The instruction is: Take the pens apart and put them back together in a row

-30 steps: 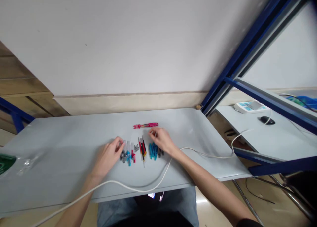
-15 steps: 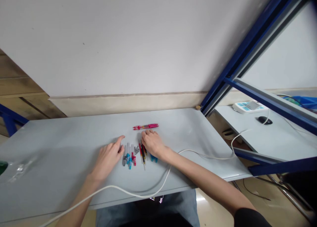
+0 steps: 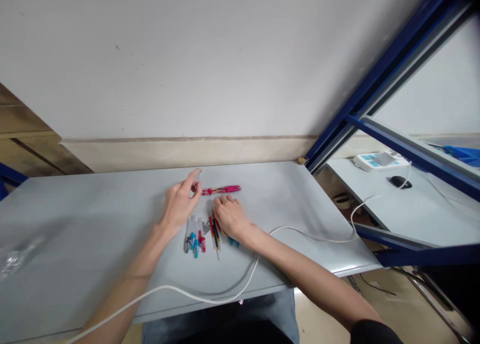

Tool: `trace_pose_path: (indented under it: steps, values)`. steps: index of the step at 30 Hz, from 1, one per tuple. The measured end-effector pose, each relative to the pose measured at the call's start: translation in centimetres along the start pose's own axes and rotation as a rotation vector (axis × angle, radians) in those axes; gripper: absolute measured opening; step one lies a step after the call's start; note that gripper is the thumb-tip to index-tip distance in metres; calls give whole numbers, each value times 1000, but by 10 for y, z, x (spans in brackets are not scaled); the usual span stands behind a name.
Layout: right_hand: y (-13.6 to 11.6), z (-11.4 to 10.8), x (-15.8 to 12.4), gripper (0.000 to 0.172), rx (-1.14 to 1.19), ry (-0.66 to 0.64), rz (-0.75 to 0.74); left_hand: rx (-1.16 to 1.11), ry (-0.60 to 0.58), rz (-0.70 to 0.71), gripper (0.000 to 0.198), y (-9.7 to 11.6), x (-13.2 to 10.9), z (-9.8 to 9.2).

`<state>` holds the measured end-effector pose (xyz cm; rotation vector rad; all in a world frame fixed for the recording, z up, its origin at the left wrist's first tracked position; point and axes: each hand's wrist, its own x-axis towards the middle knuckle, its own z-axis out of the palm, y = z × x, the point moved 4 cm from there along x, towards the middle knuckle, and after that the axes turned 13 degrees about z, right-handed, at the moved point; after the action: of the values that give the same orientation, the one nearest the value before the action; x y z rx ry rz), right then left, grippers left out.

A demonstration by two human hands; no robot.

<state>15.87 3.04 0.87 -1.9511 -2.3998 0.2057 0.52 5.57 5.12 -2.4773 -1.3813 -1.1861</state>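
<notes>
The left hand (image 3: 182,203) hovers with fingers loosely spread and nothing held, its index finger and thumb tips at the left end of the slim pink plastic pen assembly (image 3: 221,189); whether they touch that end cannot be told. The right hand (image 3: 229,217) lies palm down with fingers curled over the right part of the cluster of small pen parts; whether it pinches any piece cannot be told.

In the head view, the only one, the pink pen assembly is the landmark. It lies flat on the pale grey tabletop (image 3: 93,224), its long axis running left to right, parallel to the far table edge. The left hand comes at it from its left end and slightly nearer the person, so its fingertips are in line with the long axis. The right hand sits just on the near side of the pen, below its middle, close but apart from it.

Nearer the person than the pen lie clear barrels with blue and red tips (image 3: 195,234), then red, black and yellow refills (image 3: 215,231). A white cable (image 3: 210,296) loops further still on the near side.
</notes>
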Motion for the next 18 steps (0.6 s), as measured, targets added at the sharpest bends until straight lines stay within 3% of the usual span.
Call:
trace_pose_path:
  steps: [4, 8, 11, 13, 18]
  values:
    - [10, -4, 4, 18, 150, 42, 42, -64, 35, 96, 36, 0, -12, 15]
    - [38, -18, 13, 24, 754, 57, 70, -148, -6, 89, 35, -1, -22, 17]
    - [58, -20, 20, 32, 1305, -81, 72, -161, -79, 107, 36, 4, -22, 19]
    - [66, -15, 22, 36, 1542, -186, 149, -168, -152, 148, 39, 9, -22, 23]
    - [63, -8, 17, 40, 1765, -338, 246, -190, -273, 231, 50, 19, -22, 28]
